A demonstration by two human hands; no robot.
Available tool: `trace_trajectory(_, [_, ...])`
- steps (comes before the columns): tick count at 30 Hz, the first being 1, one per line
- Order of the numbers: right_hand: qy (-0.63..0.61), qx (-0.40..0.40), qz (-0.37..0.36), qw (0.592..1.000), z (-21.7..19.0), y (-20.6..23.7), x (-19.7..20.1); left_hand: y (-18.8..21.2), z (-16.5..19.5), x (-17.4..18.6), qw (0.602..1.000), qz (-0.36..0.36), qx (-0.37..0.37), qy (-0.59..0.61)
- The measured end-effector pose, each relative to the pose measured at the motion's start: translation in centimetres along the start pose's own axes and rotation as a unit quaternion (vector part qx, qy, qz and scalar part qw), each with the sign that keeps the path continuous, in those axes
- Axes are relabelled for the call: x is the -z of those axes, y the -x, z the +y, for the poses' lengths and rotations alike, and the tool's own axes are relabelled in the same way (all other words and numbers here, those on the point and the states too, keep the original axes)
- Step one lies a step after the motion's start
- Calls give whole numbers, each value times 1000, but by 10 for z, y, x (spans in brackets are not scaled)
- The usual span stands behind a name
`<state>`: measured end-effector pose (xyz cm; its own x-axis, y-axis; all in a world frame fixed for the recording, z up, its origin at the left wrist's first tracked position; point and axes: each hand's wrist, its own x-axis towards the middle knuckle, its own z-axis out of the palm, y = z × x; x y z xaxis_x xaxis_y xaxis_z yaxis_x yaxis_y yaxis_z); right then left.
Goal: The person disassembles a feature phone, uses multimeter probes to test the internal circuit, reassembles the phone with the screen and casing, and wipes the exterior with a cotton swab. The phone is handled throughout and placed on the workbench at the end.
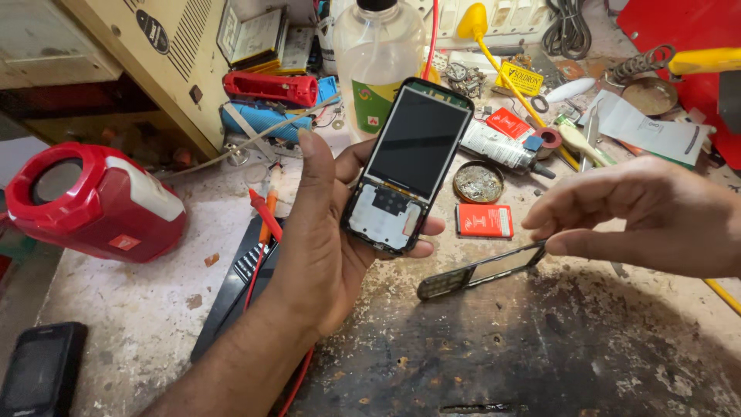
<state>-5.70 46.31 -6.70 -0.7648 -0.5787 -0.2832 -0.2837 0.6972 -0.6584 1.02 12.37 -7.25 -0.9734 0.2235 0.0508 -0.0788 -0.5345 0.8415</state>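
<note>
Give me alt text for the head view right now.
The left hand holds up an opened phone body, dark screen facing the camera, while the right hand pinches the removed front cover by one end above a cluttered workbench. A red speaker sits at left.

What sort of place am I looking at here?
Likely a phone repair bench: the left hand holds an opened phone, the right hand its front cover, with a soldering stand behind.

The left hand (324, 232) is covering the back and lower left edge of the opened phone (409, 166). The right hand (648, 216) is running off the frame's right edge, its fingertips hiding the front cover's (482, 272) end.
</note>
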Motion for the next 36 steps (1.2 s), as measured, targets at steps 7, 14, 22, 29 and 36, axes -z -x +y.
trace_trajectory(7, [-130, -113, -56, 983, -1, -9, 0, 0, 1, -1, 1000, 7, 10, -9])
trace_trajectory(14, [-273, -156, 136, 940, 12, -4, 34, 2, 4, 2, 1000, 18, 0, -12])
trace_trajectory(22, [-308, -1, 365, 879, 22, -3, 37, 0, -10, 2, 990, -51, 129, -16])
trace_trajectory(29, [-396, 252, 209, 858, -4, 6, 25, -1, -23, 6, 958, -112, 262, 21])
trace_trajectory(36, [-140, 302, 125, 935, -44, 24, -8, 0, -29, 10, 938, -171, 300, 19])
